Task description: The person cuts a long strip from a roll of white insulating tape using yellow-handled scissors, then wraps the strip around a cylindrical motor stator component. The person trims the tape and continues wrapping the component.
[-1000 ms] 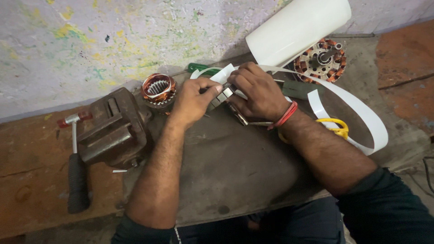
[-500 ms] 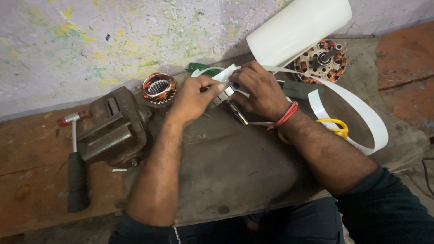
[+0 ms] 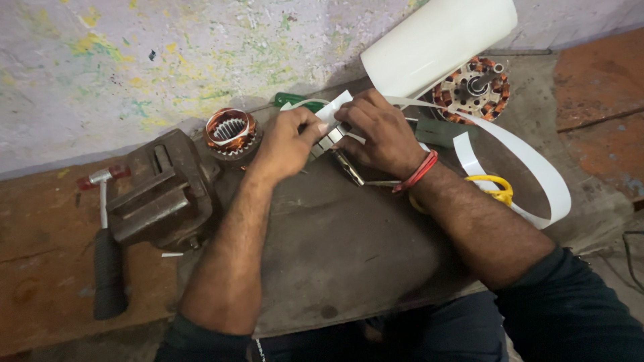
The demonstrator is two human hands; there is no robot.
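Observation:
My left hand point(image 3: 285, 142) and my right hand point(image 3: 379, 129) meet at the back of a dark metal work plate point(image 3: 342, 248). Between their fingers they pinch a strip of white insulation paper point(image 3: 333, 108), folded over a small metal piece that is mostly hidden. The paper runs on as a long white band point(image 3: 537, 171) curling off to the right. A red thread band circles my right wrist. Under the right hand lies a slim metal tool point(image 3: 349, 167), partly covered.
A rusty bench vise point(image 3: 164, 191) stands at left, with a small copper-wound stator point(image 3: 230, 131) behind it and a black-handled hammer point(image 3: 107, 261) further left. A white paper roll point(image 3: 436, 43), a larger wound stator point(image 3: 473, 90), yellow-handled scissors point(image 3: 493, 188) and a green-handled tool point(image 3: 288, 100) lie near the painted wall.
Both hands stay at the same spot. The fingers have shifted slightly on the folded paper, and the view has tilted a little.

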